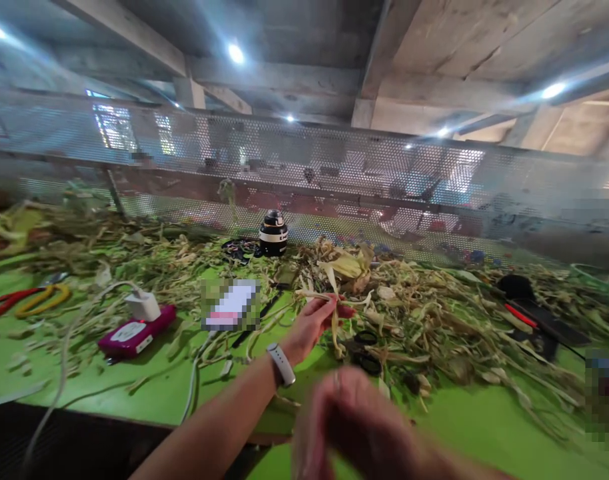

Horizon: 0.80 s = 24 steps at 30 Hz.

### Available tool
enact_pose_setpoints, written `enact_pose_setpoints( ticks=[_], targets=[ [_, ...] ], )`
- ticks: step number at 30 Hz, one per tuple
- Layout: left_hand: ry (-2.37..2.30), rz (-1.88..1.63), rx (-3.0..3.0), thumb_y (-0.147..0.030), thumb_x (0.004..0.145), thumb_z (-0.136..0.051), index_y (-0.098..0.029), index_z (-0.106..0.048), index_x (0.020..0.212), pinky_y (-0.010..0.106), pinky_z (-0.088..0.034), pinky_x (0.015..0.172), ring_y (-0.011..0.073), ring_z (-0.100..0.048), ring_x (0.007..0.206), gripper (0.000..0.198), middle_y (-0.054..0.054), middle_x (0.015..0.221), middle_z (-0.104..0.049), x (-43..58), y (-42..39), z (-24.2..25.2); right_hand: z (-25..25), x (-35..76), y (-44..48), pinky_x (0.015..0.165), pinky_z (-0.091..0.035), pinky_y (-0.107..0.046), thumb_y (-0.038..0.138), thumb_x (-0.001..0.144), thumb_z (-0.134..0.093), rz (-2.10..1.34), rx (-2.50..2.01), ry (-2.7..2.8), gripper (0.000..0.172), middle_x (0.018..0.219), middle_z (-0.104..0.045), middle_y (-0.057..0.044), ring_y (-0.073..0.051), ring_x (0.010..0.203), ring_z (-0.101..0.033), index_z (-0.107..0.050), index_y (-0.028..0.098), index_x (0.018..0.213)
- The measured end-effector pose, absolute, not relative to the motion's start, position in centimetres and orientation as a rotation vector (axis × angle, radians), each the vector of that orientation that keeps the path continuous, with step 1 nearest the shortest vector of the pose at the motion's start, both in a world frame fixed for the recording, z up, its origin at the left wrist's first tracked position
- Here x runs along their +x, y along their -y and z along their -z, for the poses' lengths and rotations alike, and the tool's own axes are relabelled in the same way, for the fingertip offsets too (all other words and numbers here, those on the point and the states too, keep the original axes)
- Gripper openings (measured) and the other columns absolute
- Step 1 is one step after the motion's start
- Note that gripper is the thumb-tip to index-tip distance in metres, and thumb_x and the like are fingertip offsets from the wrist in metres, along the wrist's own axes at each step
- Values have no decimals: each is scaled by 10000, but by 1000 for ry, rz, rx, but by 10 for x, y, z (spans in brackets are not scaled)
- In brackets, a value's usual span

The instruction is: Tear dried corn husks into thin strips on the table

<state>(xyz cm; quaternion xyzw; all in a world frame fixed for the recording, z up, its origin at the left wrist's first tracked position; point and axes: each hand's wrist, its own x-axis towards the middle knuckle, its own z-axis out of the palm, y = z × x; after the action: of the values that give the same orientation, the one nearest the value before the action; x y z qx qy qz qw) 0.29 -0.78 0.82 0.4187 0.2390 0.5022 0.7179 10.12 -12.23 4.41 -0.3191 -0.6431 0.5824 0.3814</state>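
Note:
My left hand, wearing a white band on its wrist, reaches out over the green table. Its thumb and fingers pinch a pale dried strip that looks like corn husk, hanging below the fingers. Close to the camera, my right hand is curled and smeared by motion; whether it holds anything is unclear. Black-handled scissors lie just right of my left hand. Behind it is a heap of dry husks and strips, with a broad yellowish husk on top.
A phone with a lit screen lies left of my left hand. Farther left are a magenta power strip with a white charger and yellow-handled scissors. A black jar stands before the perforated metal screen.

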Motion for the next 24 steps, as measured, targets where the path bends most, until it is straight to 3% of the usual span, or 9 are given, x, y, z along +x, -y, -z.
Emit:
enact_pose_setpoints(
  ticks=[2, 6, 9, 16, 19, 24],
  targets=[
    [-522, -1159, 946, -362, 712, -661, -171, -579, 905, 293, -439, 778, 198, -635, 844, 284, 39, 770, -691, 5, 7, -8, -48, 116, 98, 506, -422, -247, 475, 859, -437, -1386, -902, 1588, 415, 579, -568, -19, -122, 506, -521, -603, 158, 648],
    [-525, -1205, 1005, -381, 706, -661, -176, -571, 886, 312, -422, 832, 198, -624, 886, 287, 39, 793, -689, 7, 7, -7, -36, 143, 53, 541, -355, -232, 479, 755, -583, -866, -1217, 1605, 339, 584, -499, 19, -117, 569, -447, -549, 172, 616],
    [-485, -1182, 986, -359, 690, -680, -187, -576, 873, 317, -435, 823, 190, -632, 862, 271, 26, 818, -683, 9, 7, -3, -17, 144, 41, 576, -375, -238, 504, 746, -577, -1030, -1159, 1710, 338, 684, -547, 0, -132, 640, -476, -573, 166, 738],
    [-501, -1145, 859, -242, 631, -729, -145, -644, 794, 226, -444, 658, 147, -624, 726, 208, 33, 749, -670, 7, 5, -2, 4, 141, 35, 493, -351, -236, 633, 729, -506, -1258, -1081, 1606, 462, 471, -476, 43, -98, 445, -423, -496, 179, 642],
    [-538, -1145, 787, -200, 602, -739, -133, -660, 729, 221, -436, 672, 127, -605, 684, 164, 21, 726, -659, 5, 2, -6, 5, 148, 29, 485, -363, -237, 641, 716, -516, -1335, -1077, 1603, 455, 456, -456, 59, -103, 431, -438, -490, 189, 666],
    [-572, -1173, 740, -169, 629, -718, -141, -663, 777, 211, -426, 697, 96, -566, 690, 160, 9, 764, -634, 2, -1, -5, 6, 153, 28, 468, -364, -232, 585, 796, -430, -1186, -1194, 1748, 411, 489, -499, 36, -113, 443, -461, -445, 203, 645]
  ],
)
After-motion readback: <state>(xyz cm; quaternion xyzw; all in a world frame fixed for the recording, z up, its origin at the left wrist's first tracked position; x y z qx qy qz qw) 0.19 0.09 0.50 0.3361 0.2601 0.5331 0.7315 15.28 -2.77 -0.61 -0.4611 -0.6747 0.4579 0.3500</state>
